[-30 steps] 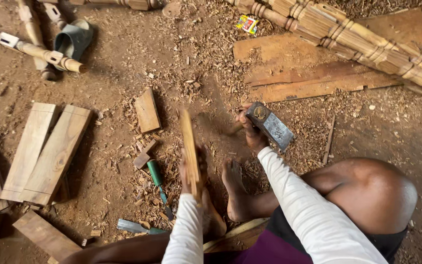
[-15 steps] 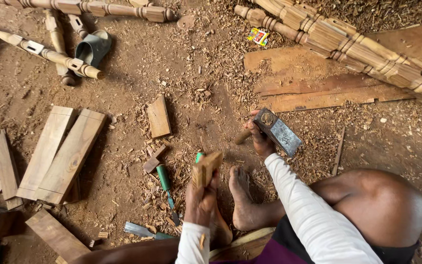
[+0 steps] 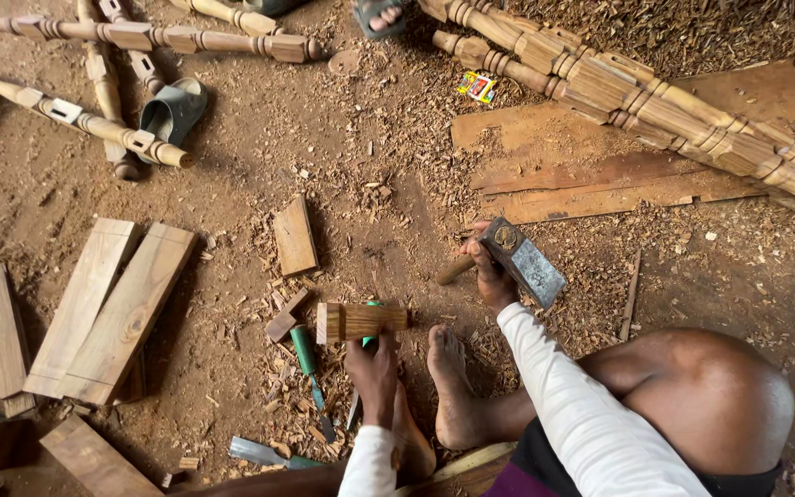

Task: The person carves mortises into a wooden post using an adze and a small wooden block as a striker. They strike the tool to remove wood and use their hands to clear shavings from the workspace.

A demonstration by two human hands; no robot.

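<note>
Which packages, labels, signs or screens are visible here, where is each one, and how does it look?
Small packet: lies flat on the dirt floor near the top, just left of the stack of turned wooden posts; roughly rectangular, crumpled, yellow and red with some white.
Pale patch: on a turned post at upper left; small, whitish, rectangular; too small to tell whether it is a label.
No signs or screens.

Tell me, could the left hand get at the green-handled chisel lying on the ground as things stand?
Probably yes, but not freely: the left hand is wrapped around a wooden block. The green-handled chisel lies just beside it on the dirt floor with nothing over it, so only the block occupies the hand.
</note>
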